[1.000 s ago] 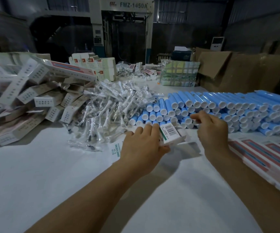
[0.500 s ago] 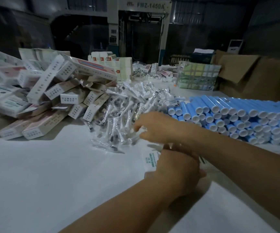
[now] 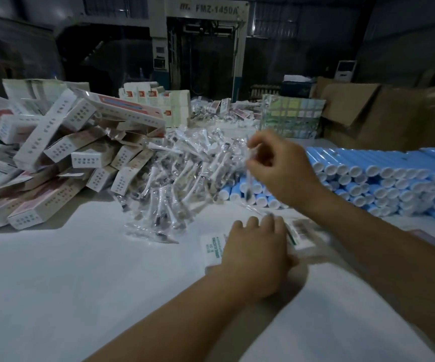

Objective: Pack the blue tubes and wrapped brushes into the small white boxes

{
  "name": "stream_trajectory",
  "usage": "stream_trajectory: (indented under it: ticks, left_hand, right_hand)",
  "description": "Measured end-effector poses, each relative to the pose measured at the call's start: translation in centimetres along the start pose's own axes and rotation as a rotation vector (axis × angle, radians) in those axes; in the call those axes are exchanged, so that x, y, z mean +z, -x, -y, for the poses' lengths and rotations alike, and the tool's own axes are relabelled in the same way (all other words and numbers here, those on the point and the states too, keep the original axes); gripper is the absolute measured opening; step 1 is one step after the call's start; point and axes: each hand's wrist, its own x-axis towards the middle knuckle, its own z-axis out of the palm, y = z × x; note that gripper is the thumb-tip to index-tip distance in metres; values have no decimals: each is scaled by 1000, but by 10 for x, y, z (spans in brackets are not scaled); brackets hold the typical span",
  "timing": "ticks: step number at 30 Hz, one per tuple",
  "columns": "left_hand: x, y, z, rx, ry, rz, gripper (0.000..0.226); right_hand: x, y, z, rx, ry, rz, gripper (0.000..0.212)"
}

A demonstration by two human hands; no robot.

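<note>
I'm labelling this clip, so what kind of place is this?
Probably a factory packing area: a large FMZ-1450A machine behind, bulk piles of blue tubes and small white boxes on the table.

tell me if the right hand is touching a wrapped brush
Touching. The head view shows the right hand raised above the pile, its fingers pinching one wrapped brush that hangs down from them.
</note>
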Motion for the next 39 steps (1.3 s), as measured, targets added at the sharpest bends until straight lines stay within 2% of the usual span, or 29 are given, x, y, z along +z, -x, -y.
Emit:
stream_trajectory:
  ticks: [2,4,7,10,15,17,20,22,24,26,28,32,39]
  left_hand:
    - [-2,-3,2,-5,64,-64,65]
    - [-3,-6,6,-36,51,-135,66]
    - [-1,-10,7,-85,79,-154,75]
    - [1,-8,5,-85,79,-194,75]
    - [2,-7,-1,-90,78,-223,78]
    - [2,-8,-5,-84,56,-223,79]
    - [1,-9,-4,-85,40,-207,78]
    - [0,-10,-1,-101,47,-214,73]
    - [0,-10,3,-117,46,-227,72]
    - [-1,-11,7,-132,50,-230,71]
    - [-1,-13,10,-153,61,-233,71]
    - [0,-12,12,-180,46,-243,72]
    - [3,-9,9,-156,-5,-259,70]
  right_hand:
    - [-38,18,-15,188,-251,-328,18]
    - [-62,42,-32,390,-449,-565,19]
    - [-67,73,-50,618,-561,-665,19]
    - [-58,82,-58,732,-560,-638,17]
    - [-41,82,-50,737,-342,-588,19]
    - [-35,86,-46,747,-287,-494,20]
    - [-30,89,-39,798,-340,-288,39]
    - [-32,89,-38,804,-339,-331,45]
    - [-38,89,-40,768,-279,-470,38]
    - [-43,92,-41,724,-201,-539,30]
    - [-41,97,-39,673,-192,-494,29]
    - [-30,103,-30,561,-108,-296,41]
    - [-26,106,-30,596,-171,-239,21]
